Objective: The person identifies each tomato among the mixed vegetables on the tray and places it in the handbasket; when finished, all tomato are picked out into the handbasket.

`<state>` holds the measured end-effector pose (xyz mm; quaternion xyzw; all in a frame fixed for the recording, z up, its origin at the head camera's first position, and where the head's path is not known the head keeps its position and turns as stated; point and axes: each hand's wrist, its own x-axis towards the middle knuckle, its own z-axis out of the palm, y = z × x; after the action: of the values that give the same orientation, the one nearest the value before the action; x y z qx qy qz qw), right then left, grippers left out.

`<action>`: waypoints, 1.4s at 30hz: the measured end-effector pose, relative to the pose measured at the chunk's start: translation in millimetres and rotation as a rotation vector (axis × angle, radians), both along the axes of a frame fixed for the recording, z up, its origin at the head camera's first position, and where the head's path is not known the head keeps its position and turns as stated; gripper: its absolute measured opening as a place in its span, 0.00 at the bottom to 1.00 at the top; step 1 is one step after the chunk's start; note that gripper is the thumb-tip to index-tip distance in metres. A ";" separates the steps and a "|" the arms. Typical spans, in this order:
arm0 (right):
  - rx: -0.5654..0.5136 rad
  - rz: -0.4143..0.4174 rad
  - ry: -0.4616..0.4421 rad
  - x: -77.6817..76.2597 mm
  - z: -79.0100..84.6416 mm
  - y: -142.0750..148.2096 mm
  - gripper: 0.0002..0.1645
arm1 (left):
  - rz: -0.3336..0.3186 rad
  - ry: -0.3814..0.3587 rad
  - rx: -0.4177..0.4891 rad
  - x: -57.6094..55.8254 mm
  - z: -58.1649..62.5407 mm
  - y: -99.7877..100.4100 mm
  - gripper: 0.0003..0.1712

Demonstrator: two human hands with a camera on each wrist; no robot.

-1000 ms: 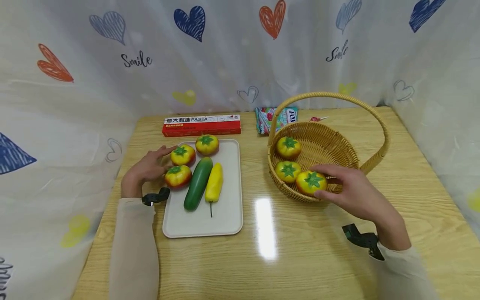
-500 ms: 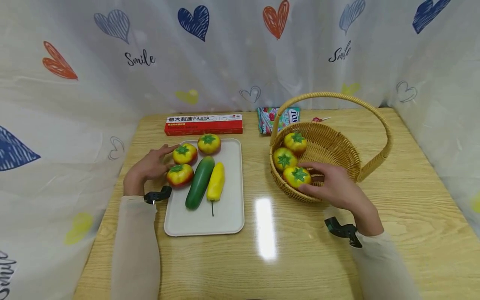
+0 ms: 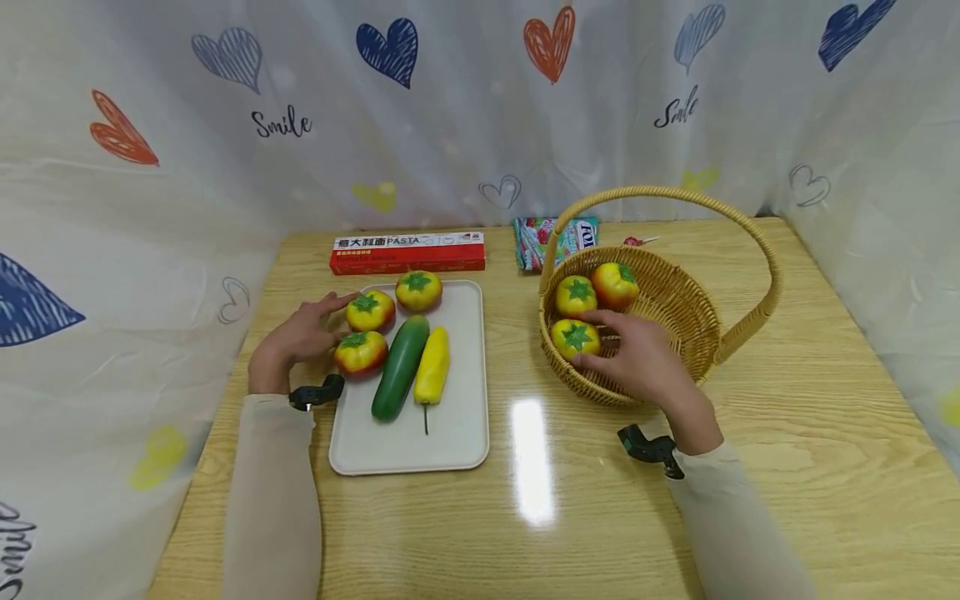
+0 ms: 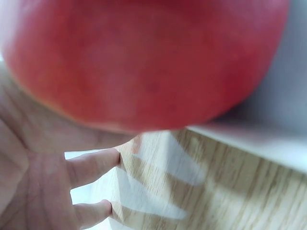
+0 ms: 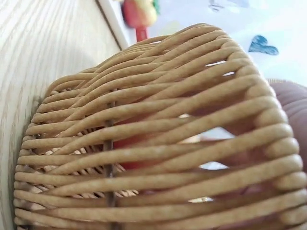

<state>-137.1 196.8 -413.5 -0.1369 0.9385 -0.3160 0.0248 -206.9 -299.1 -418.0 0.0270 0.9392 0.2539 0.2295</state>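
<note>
Inside the wicker basket (image 3: 678,300), my right hand (image 3: 645,354) holds a yellow-and-red tomato (image 3: 574,337) between thumb and fingers, close to the left wall. A second tomato (image 3: 576,296) sits just behind it. A third tomato (image 3: 616,287) lies tipped on its side farther right. My left hand (image 3: 298,337) is at the left edge of the white tray (image 3: 408,450). Its fingertips touch one tomato (image 3: 371,310), and its thumb is beside another tomato (image 3: 362,353). In the left wrist view, a red tomato underside (image 4: 148,67) fills the top. Basket weave (image 5: 158,143) hides most of the right hand in its wrist view.
The tray also bears a tomato (image 3: 418,291), a green cucumber (image 3: 401,367) and a yellow pepper (image 3: 432,367). Behind stand a red pasta box (image 3: 407,254), a candy bag (image 3: 534,242) and a lollipop (image 3: 636,241). The basket handle (image 3: 667,193) arches high.
My right hand has moved left and slightly back in the basket with its tomato. The other basket tomatoes have shifted, one rolling right onto its side. My left hand has stayed put.
</note>
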 end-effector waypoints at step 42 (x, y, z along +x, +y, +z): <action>-0.322 0.257 -0.039 -117.6 1.2 -209.3 0.45 | -0.015 0.021 -0.016 -3.2 -4.8 -1.8 0.38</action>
<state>-254.6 -12.6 -412.3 -0.2517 0.8501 -0.4586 0.0608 -210.1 -300.9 -422.7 0.0348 0.9433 0.2445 0.2219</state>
